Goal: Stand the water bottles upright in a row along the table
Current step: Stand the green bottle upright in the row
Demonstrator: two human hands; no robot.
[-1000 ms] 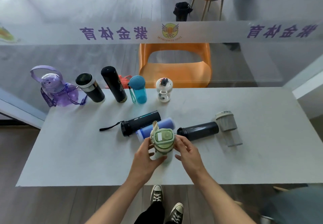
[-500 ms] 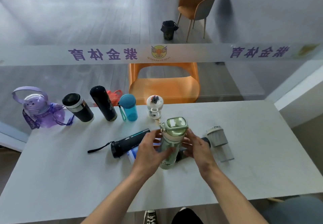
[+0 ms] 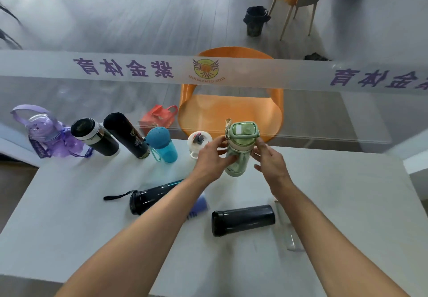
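Farther now, the upright green bottle point(image 3: 238, 155) nears the white bottle's point(image 3: 198, 139) right; my left fingers point(image 3: 216, 143) grip it, right fingers point(image 3: 259, 145) just touch.

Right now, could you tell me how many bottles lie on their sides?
4: strapped black bottle at left, blue bottle partly under the left forearm, plain black bottle centre, clear bottle by the right forearm.

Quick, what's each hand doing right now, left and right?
Left hand: fingers curled round the green bottle, gripping it.
Right hand: against that bottle's other side; whether it grips cannot be told.
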